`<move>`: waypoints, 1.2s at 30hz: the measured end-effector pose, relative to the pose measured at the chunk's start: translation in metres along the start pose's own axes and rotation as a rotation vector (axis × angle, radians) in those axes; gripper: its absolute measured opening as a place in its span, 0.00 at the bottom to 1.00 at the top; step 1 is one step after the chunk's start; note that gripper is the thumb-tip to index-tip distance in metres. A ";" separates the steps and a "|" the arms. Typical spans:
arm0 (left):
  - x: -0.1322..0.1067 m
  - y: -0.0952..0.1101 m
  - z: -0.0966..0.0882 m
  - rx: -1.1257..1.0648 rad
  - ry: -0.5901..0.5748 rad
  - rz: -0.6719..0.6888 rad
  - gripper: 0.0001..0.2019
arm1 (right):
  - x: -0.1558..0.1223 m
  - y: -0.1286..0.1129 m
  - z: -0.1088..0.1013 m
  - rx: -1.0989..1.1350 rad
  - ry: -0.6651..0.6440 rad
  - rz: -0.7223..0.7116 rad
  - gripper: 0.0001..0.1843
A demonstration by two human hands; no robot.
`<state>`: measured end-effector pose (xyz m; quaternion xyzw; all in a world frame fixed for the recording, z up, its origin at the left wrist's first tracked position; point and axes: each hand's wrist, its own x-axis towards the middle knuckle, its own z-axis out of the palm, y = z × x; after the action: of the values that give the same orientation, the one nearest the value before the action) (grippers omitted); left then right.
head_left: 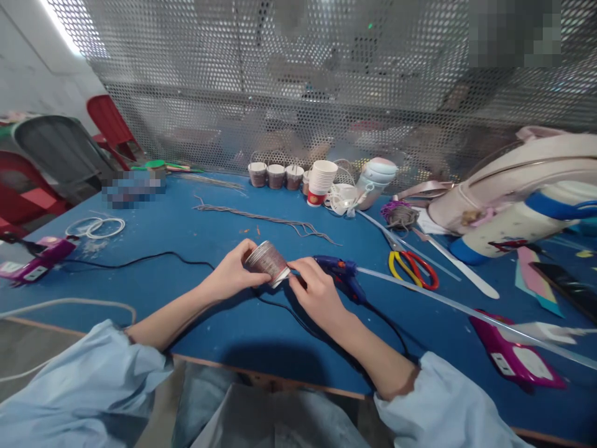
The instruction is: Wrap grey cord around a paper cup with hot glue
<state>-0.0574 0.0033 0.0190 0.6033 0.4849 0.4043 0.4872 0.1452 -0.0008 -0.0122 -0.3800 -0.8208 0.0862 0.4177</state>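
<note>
A cup (268,260), apparently wrapped in grey-brown cord (275,262), is held tilted over the near side of a blue desk (153,230). The left hand (236,270) has its fingers gripping the cup's sides; those of the right hand (317,289) meet its paler end, but what they pinch cannot be told. Good work here likely needs a firm grip that spares the wall, snug pressing, and care around the glue gun (344,269) beside the right hand.
</note>
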 end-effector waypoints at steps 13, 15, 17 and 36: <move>-0.001 0.001 0.007 -0.111 0.091 -0.085 0.15 | -0.002 -0.012 -0.004 0.006 -0.069 0.060 0.09; 0.000 0.002 0.009 -0.159 0.142 -0.108 0.15 | -0.003 -0.015 -0.004 0.003 -0.086 0.039 0.10; 0.001 0.001 0.011 -0.194 0.149 -0.133 0.15 | -0.004 -0.017 -0.003 -0.034 -0.118 0.022 0.11; 0.005 -0.001 0.006 -0.285 0.133 -0.125 0.13 | -0.050 -0.019 -0.089 -0.271 -0.468 -0.109 0.12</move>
<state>-0.0506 0.0075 0.0173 0.4687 0.4906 0.4767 0.5589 0.2199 -0.0643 0.0219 -0.3575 -0.9182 0.0384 0.1661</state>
